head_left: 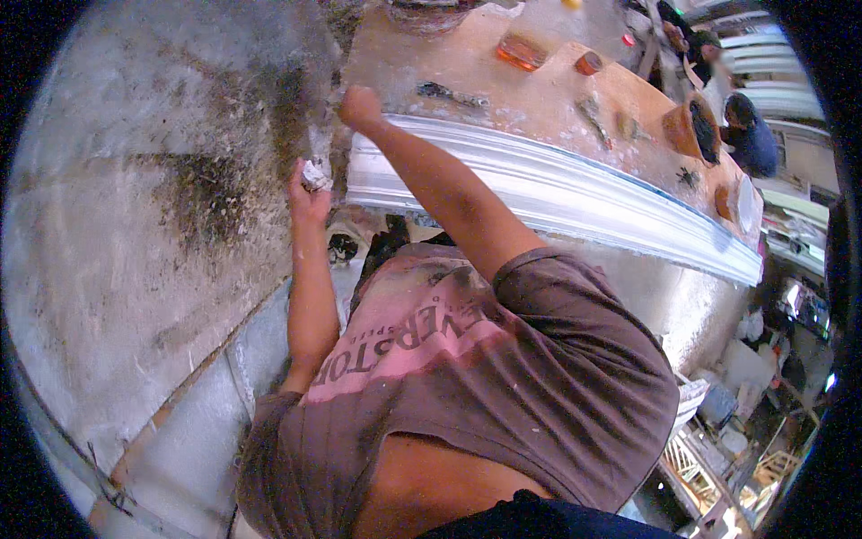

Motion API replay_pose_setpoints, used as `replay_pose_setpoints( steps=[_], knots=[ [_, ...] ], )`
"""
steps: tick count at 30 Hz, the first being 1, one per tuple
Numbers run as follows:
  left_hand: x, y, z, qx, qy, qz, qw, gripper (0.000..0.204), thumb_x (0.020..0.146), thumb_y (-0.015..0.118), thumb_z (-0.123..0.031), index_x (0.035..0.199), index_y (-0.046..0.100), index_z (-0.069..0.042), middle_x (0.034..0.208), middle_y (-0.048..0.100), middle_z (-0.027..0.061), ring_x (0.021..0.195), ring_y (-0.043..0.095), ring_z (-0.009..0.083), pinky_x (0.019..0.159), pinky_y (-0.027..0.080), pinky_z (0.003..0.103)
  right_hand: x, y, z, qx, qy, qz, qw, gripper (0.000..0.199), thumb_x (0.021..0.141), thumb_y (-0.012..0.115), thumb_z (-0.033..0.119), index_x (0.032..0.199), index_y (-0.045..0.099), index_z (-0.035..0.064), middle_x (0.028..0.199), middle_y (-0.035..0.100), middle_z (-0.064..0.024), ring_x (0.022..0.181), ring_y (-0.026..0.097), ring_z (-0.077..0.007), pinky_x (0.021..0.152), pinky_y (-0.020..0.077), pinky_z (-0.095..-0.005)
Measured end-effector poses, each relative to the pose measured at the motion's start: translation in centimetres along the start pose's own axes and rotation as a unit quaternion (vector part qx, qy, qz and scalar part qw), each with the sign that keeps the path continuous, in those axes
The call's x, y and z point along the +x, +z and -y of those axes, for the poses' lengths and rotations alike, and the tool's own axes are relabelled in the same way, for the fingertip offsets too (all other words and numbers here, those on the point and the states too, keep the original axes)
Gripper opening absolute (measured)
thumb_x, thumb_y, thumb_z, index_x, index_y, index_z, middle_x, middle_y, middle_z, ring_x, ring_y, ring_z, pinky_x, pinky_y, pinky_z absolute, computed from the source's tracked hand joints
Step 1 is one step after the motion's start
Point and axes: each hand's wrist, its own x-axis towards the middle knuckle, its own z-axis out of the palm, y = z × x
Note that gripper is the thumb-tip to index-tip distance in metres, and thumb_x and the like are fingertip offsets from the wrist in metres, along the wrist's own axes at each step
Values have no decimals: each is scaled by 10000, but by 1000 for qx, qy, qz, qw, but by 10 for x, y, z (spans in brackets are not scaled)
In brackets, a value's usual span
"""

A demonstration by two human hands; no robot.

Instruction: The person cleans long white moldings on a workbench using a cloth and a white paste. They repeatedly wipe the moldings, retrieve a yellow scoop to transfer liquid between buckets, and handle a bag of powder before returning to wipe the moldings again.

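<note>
The left hand is closed around a crumpled white lump, which shows above the fingers, just left of the moulding's left end. The right hand is at the far left corner of the white ribbed moulding, fingers curled; whether it grips anything cannot be told. The right forearm passes over the moulding, which lies lengthwise along the near side of the worktable, running left to right. Beyond it on the worktable: a dark, elongated tool, type unclear, and, farther, a translucent orange container. A brown bucket stands toward the right, near a co-worker. A stained grey surface occupies the left.
</note>
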Motion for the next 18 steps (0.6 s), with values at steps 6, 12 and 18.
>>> replay_pose_setpoints(
  steps=[6,12,18],
  knots=[
    [-29,48,-9,61,-70,52,994,381,870,600,-375,1124,573,-93,1077,620,69,970,584,229,929,443,407,-66,6,25,55,-231,-39,971,432,680,630,84,1110,598,122,899,585,-218,839,566,-379,728,461,-457],
    [-26,65,9,121,-29,124,984,346,884,600,-339,1130,571,-98,1108,614,54,989,582,201,885,468,365,-126,-78,21,35,-371,-157,915,459,746,609,82,1195,552,154,1049,516,-176,931,519,-345,768,440,-436],
    [-34,75,68,69,-68,163,982,274,871,631,-232,1079,590,-58,1075,630,62,971,596,174,848,488,295,-160,-147,-32,1,-398,-121,909,438,772,601,110,1203,541,156,1067,514,-165,967,517,-345,818,443,-436]
  ],
)
